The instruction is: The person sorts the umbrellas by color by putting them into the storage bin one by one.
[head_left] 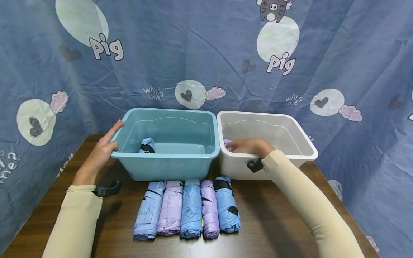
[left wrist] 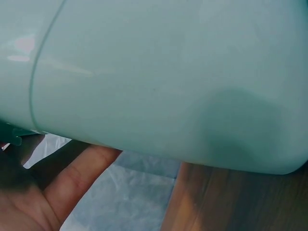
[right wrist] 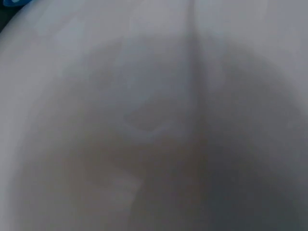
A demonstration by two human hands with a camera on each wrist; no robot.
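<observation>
My left hand [head_left: 101, 148] rests against the left side of a teal bin [head_left: 164, 166], fingers extended along its rim; the left wrist view shows a finger [left wrist: 82, 180] touching the bin's outer wall. Inside that bin a blue folded umbrella [head_left: 147, 145] with a black patch lies at the left. My right hand [head_left: 248, 145] reaches over the front rim of a white bin [head_left: 267, 116] and holds a purple folded umbrella [head_left: 227, 141] near its left wall. The front rim partly hides the fingertips. Only the pale bin wall [right wrist: 240, 96] fills the right wrist view, blurred.
In front of the bins, several folded umbrellas [head_left: 191, 211], blue and purple, lie side by side on the brown wooden table [head_left: 271, 222]. A blue patterned cloth [head_left: 206, 53] hangs behind and beside the table.
</observation>
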